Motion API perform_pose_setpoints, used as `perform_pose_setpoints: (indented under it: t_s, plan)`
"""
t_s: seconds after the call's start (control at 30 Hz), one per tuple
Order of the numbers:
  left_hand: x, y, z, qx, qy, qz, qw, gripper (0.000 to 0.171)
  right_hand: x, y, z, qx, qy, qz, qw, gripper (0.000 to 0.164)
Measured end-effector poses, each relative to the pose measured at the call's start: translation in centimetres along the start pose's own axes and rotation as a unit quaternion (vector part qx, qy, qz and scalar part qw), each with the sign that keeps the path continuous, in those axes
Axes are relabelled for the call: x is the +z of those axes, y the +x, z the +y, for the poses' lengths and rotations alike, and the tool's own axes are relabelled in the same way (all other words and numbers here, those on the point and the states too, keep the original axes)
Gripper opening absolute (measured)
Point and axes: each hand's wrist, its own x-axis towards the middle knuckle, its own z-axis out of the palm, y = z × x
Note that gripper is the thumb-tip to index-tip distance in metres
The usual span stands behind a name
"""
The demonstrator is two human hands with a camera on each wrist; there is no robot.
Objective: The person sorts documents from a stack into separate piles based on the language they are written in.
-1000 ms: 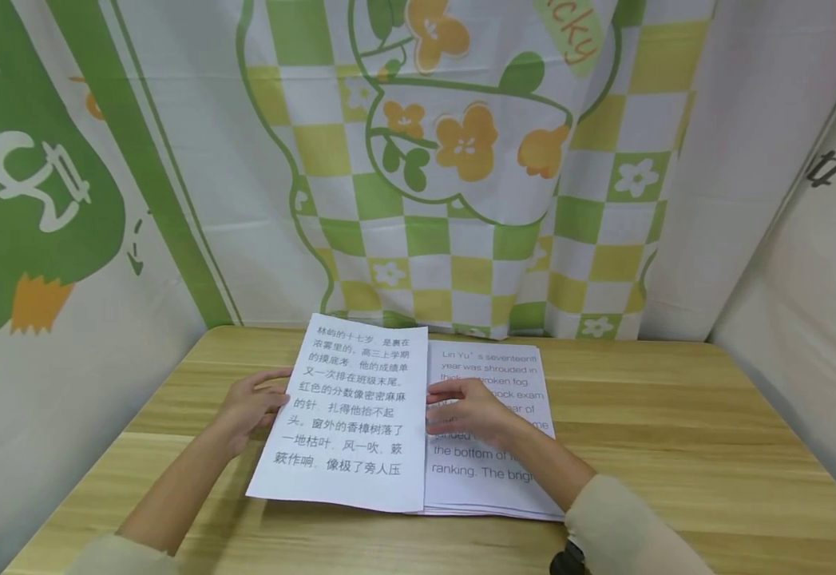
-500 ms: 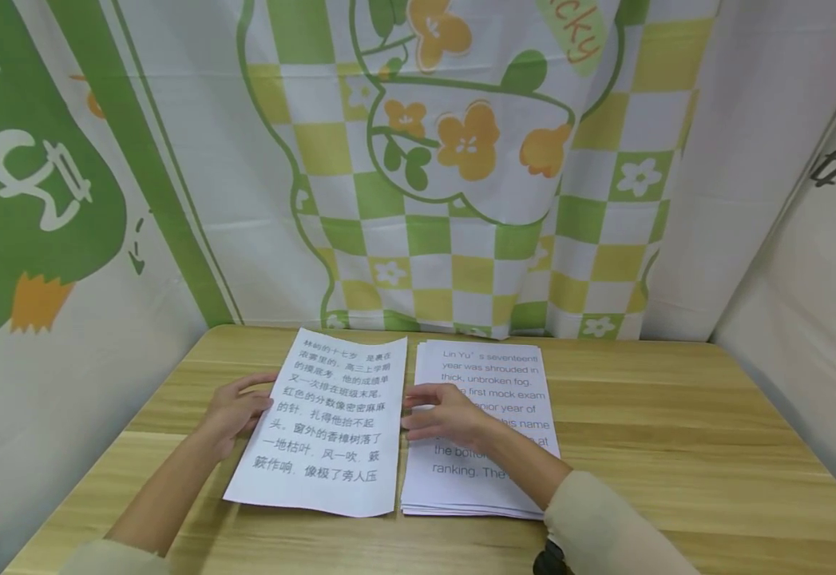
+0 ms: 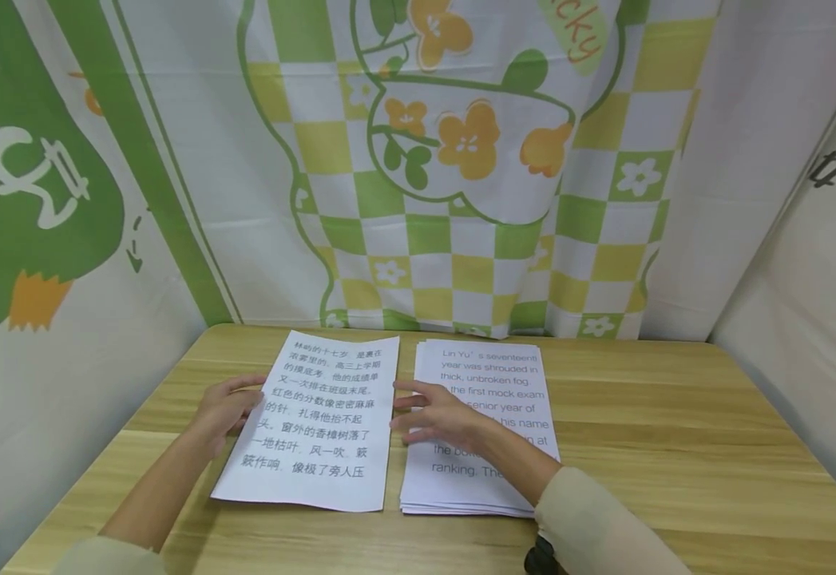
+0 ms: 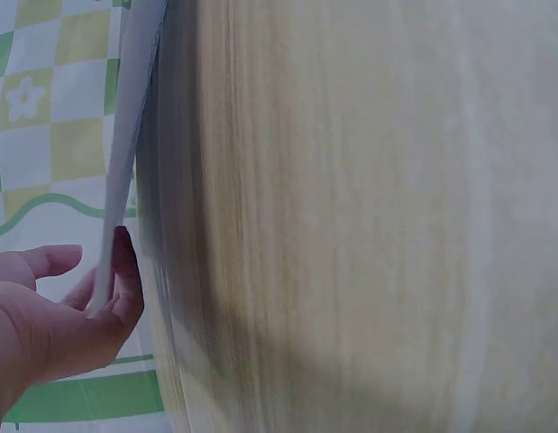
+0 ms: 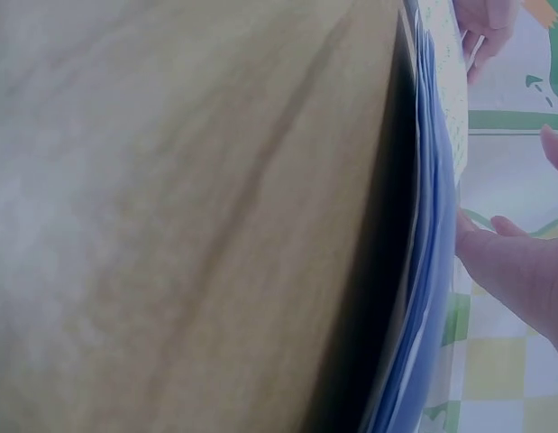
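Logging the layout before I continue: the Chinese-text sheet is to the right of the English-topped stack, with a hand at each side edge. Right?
Not quite: the head view shows the Chinese-text sheet left of the English-topped stack, with a hand at each side edge.

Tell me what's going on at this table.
A person is handling a loose sheet of Chinese text. The left hand holds its left edge, raised off the table, while the right hand is at its right edge. Right of the sheet, across a strip of bare tabletop, lies a stack of papers with English print on top, partly hidden beneath the right hand and forearm.
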Motion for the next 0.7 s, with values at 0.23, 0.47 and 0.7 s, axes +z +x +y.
perform_pose_setpoints:
  t_s: [0.23, 0.47, 0.7]
  plan:
    - [-0.02, 0.37, 0.22, -0.017, 0.014, -0.002, 0.9997, 0.054, 0.08, 0.13, -0.07, 0.0, 0.002, -0.006, 1.0, 0.084]
    - [0.08, 0.38, 0.45, -0.025, 0.049, -0.003, 0.9985, 0.059, 0.22, 0.28, -0.08, 0.004, -0.003, -0.001, 1.0, 0.086]
    - [0.04, 0.34, 0.19, -0.008, 0.071, 0.008, 0.9974, 0.058, 0.32, -0.41, -0.01, -0.005, -0.015, -0.006, 1.0, 0.082]
